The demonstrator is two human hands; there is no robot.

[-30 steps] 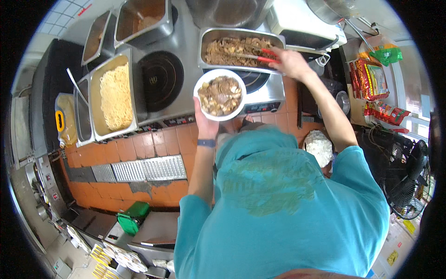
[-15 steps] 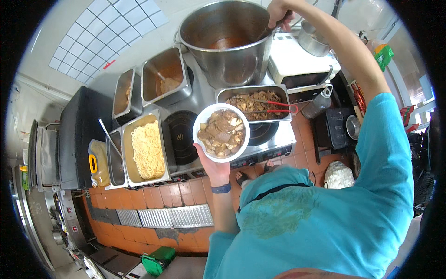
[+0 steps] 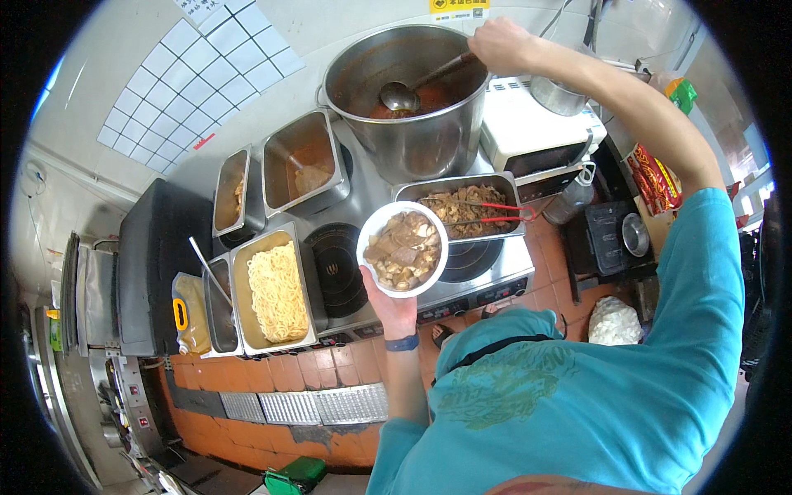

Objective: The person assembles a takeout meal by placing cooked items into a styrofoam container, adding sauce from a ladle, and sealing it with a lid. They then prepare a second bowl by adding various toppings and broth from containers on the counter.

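My left hand (image 3: 391, 307) holds a white bowl (image 3: 364, 239) from below and the side. Sliced brown meat and pale chunks (image 3: 404, 252) fill it. My right hand (image 3: 505, 46) is wrapped round the handle of a ladle (image 3: 399, 96) at the right rim of a large steel stockpot (image 3: 412, 147). The ladle's round bowl hangs inside the pot, above reddish-brown broth. Just beyond the white bowl, a steel pan (image 3: 399, 195) holds chopped brown meat, with red-handled tongs (image 3: 503, 212) lying across it.
A steel pan of noodles (image 3: 276, 293) stands on the left, near a deep pan of brown sauce (image 3: 301, 169). Black cooktops (image 3: 334, 268) lie between. Right of the stockpot are a white oven (image 3: 536, 124) and a clear jug (image 3: 571, 198). An oil jug (image 3: 191, 318) stands far left.
The ladle's bowl has come up into sight inside the stockpot, with my right hand still on its handle. The whole view has shifted slightly; my left hand still holds the bowl.
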